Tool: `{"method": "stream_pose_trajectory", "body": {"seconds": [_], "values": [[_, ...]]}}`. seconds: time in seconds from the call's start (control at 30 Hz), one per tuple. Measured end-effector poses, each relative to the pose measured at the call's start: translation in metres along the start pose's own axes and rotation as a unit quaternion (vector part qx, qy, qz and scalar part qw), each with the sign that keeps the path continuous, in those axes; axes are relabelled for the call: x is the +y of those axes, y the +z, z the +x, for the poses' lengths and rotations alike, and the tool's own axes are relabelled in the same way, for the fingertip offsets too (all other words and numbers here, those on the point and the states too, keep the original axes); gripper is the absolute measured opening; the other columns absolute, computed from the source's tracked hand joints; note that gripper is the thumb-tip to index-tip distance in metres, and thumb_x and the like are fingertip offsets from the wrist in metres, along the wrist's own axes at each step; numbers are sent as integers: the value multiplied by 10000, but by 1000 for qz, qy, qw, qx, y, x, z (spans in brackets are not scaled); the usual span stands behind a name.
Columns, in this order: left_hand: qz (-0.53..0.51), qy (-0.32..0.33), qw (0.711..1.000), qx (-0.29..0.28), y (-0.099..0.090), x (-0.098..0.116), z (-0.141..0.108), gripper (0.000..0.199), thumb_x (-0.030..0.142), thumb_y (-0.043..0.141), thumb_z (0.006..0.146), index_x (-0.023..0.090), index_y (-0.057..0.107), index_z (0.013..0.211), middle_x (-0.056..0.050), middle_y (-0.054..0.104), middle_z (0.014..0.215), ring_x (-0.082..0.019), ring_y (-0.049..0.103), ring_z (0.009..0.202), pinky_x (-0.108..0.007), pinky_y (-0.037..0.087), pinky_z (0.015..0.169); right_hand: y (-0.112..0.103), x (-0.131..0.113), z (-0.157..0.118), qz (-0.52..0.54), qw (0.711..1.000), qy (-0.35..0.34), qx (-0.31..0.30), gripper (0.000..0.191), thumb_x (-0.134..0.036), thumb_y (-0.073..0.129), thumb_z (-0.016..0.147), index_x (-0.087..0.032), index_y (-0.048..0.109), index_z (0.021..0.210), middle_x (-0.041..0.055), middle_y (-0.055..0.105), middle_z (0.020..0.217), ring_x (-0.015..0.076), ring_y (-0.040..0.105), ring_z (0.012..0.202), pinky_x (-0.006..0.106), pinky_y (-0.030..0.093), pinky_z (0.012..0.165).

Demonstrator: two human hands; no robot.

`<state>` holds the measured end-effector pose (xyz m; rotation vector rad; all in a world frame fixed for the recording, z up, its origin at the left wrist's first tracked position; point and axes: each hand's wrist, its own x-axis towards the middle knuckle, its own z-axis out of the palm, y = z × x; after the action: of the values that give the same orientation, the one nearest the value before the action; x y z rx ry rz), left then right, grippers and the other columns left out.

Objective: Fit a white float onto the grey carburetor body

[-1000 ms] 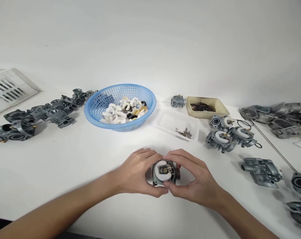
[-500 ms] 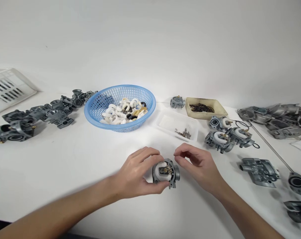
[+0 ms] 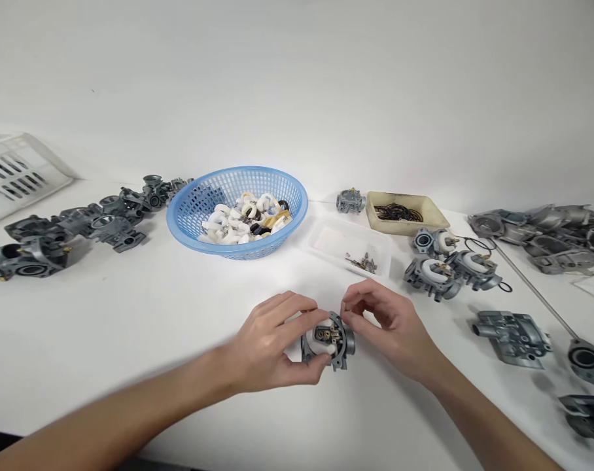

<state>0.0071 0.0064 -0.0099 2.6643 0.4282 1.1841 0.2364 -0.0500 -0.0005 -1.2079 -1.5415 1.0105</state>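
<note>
A grey metal carburetor body (image 3: 346, 358) rests on the white table in front of me, its open side facing up. Inside it sit a white plastic float (image 3: 316, 344) and brass parts. My left hand (image 3: 282, 337) grips the carburetor from the left, fingers over the far edge and thumb at the near edge. At its right rim is my right hand (image 3: 385, 317), thumb and index finger pinched together. Something small and thin seems to be between those fingertips, too small to name.
A blue basket (image 3: 179, 237) holds several white and black floats. Behind my hands lies a clear tray (image 3: 326, 241) of small metal pins. A cream box (image 3: 400, 227) contains black rings. Carburetors (image 3: 432, 278) stand at right, more bodies (image 3: 115, 232) at left, and metal bowls (image 3: 557, 235) far right.
My right hand has moved slightly left, bringing its pinched fingertips to the carburetor's rim. The left hand keeps its grip, its thumb drawn back a little.
</note>
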Motion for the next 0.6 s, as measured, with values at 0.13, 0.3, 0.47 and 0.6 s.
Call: {"method": "stream_pose_trajectory", "body": {"seconds": [0.13, 0.3, 0.47, 0.6], "values": [[7, 5, 1000, -8, -1, -1, 0, 405, 310, 686, 866, 169, 596, 1235, -108, 671, 1028, -193, 637, 856, -329, 556, 737, -1, -1, -2, -7, 1000, -1, 0, 68, -289, 661, 954, -234, 637, 987, 8, 605, 859, 148, 553, 748, 302, 466, 705], [4, 13, 1000, -19, -2, -1, -1, 365, 261, 667, 894, 159, 594, 1237, -109, 673, 1033, -192, 637, 869, -331, 554, 748, -1, -2, -2, -19, 1000, 9, -4, 96, -321, 660, 962, -235, 640, 998, 4, 601, 834, 152, 564, 754, 305, 458, 701], [-8, 15, 1000, -8, -2, -1, 0, 410, 279, 722, 871, 150, 577, 1232, -101, 694, 1043, -195, 661, 896, -332, 566, 784, 0, -1, -1, -11, 1000, 3, 0, 98, -315, 672, 955, -233, 641, 998, 0, 602, 827, 147, 570, 739, 302, 457, 693], [-8, 20, 1000, 0, -3, 0, 1, 421, 294, 750, 857, 135, 589, 1212, -100, 697, 1024, -192, 674, 871, -324, 569, 764, 1, 0, -2, -9, 1000, 3, 2, 97, -316, 670, 958, -232, 642, 998, 1, 607, 826, 147, 575, 730, 298, 457, 676]]}}
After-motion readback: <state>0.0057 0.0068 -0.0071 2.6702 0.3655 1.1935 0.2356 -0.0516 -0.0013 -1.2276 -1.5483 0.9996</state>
